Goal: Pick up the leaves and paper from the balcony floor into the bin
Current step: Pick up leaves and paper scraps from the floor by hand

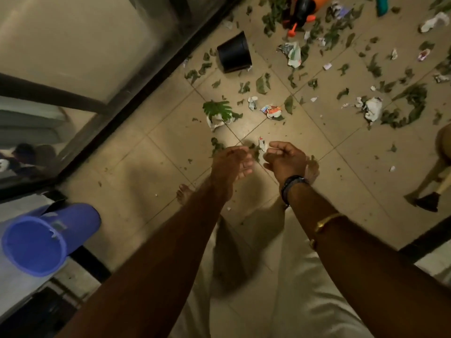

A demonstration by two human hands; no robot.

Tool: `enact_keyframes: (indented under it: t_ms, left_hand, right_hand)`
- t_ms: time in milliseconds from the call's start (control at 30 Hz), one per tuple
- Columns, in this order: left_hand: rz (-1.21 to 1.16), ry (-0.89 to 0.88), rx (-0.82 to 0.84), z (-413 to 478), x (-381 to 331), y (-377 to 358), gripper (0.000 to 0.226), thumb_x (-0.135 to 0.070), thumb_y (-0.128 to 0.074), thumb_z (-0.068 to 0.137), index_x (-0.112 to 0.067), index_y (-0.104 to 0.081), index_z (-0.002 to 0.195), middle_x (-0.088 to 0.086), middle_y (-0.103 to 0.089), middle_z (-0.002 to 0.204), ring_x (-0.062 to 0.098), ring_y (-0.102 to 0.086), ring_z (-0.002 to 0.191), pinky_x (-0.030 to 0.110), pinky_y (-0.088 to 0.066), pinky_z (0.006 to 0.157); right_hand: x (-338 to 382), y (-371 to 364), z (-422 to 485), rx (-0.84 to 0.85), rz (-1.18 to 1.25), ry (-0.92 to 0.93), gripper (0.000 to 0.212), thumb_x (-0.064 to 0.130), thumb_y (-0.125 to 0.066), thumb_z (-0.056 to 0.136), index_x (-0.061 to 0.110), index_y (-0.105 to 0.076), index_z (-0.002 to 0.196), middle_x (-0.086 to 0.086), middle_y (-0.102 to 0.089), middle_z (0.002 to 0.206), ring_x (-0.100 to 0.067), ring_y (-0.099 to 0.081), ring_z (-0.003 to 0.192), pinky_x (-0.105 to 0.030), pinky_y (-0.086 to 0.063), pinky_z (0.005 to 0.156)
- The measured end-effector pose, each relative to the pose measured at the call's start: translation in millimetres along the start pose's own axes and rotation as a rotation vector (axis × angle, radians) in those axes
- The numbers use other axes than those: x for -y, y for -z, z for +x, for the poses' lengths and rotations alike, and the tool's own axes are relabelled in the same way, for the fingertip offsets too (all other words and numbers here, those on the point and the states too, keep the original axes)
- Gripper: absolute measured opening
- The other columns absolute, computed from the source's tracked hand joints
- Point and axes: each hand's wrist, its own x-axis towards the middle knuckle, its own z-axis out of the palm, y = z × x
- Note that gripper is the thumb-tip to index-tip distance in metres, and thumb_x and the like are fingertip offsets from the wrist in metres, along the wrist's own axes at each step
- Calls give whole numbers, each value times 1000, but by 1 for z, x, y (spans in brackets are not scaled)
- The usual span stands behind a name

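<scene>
Home balcony: tiled floor [280, 198], glass railing [73, 45], toppled plant pot [234, 53].

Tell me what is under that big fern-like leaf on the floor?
Crumpled white paper pokes out beneath the fern-like leaf. The leaf covers its upper part, so anything else underneath is hidden.

Bare tile floor [151, 172] beneath both hands, leaf litter [263, 84] and black pot [234, 53] beyond, blue bin [44, 242] at left

floor [151, 181] beige, gridded tile lines | pot [234, 53] black | leaves [262, 84] beside pot green | paper scraps [373, 108] near pot white, some red-printed | bin [80, 223] well apart from pot blue
</scene>
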Motion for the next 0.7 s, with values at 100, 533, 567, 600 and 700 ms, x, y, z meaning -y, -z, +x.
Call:
enact_keyframes:
  t_ms: [100,533,567,600,700]
  left_hand:
    - [-56,-8,-28,50,20,-8,7,-8,-59,97,-9,-66,96,9,-67,90,23,-64,82,34,-56,75]
    - [-102,111,-110,252,119,-8,21,-3,-57,94,0,-62,114,7,-65,86,16,-63,72,26,-57,65]
    - [-99,109,-94,260,124,-4,21,-4,-57,95,0,-62,115,7,-65,86,16,-63,72,26,-57,65]
    - [-93,106,-82,266,129,-1,21,-5,-58,95,0,-62,116,7,-65,87,16,-63,72,26,-57,66]
    - [-93,103,-101,275,141,10,16,-7,-60,95,-3,-63,110,7,-66,88,17,-64,75,28,-58,68]
  right_hand:
    - [-29,2,56,74,-284,106,33,-1,-71,74,22,-74,98,2,-71,82,-18,-66,79,-43,-61,80]
    - [-160,-51,270,482,-1487,789,88,29,-83,74,30,-40,151,-17,-36,150,-41,-42,128,-51,-54,84]
    - [-168,-56,276,519,-1523,853,77,27,-81,76,27,-47,146,-18,-40,146,-42,-44,124,-50,-55,78]
    - [-173,-60,280,530,-1515,940,59,24,-76,80,21,-56,136,-20,-47,137,-44,-48,115,-48,-56,70]
    - [-178,-63,287,496,-1434,1033,22,15,-58,91,8,-70,108,-21,-57,111,-43,-54,97,-45,-53,62]
